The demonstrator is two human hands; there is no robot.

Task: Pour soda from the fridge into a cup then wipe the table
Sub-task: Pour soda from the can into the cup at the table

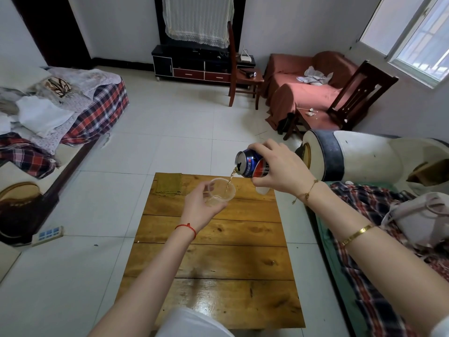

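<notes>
Inspector: The wooden table (218, 263) is carrying a green cloth (168, 183) at its far left corner.

Clerk: And the hands?

Inspector: The right hand (279, 166) is gripping a tilted blue can (250, 165), and soda is streaming into the clear cup (220, 192). The left hand (200, 206) is clasping that cup above the table.

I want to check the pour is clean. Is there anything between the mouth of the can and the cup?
Nothing visible. The right hand tips the can just above the cup, which the left hand holds over the table. Only the stream of soda crosses the gap, and it falls inside the rim.
</notes>
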